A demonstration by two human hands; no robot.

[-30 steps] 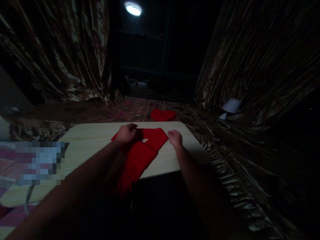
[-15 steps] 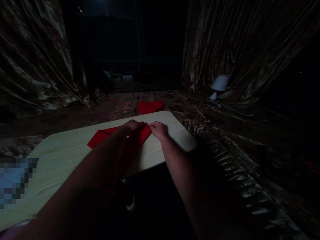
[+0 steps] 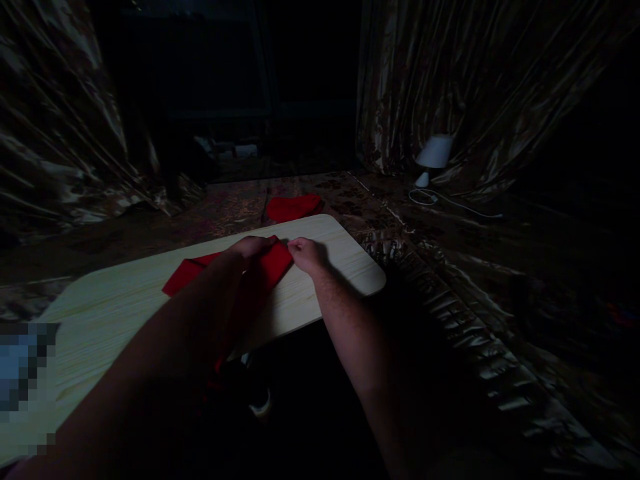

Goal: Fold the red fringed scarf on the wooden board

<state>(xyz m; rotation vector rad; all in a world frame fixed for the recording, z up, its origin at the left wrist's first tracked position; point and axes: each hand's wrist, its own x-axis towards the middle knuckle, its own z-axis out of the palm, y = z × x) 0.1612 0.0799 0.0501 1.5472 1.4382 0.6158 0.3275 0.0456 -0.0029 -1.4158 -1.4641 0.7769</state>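
A red scarf (image 3: 270, 267) lies partly folded on a pale wooden table (image 3: 125, 300), one end hanging over the near edge. My left hand (image 3: 250, 248) rests on the scarf's far fold with curled fingers pinching the cloth. My right hand (image 3: 306, 253) pinches the scarf's right corner, close beside the left hand. My left forearm hides much of the scarf's middle.
A second red folded cloth (image 3: 293, 207) lies on the patterned floor beyond the table. A small white lamp (image 3: 434, 157) with a cord (image 3: 450, 203) stands at the right by shiny curtains (image 3: 475, 80). The room is dark. A blurred patch (image 3: 25, 373) sits at left.
My right hand has moved left onto the scarf's corner, close to the left hand. The view has swung down and right, so the ceiling light is out of sight.
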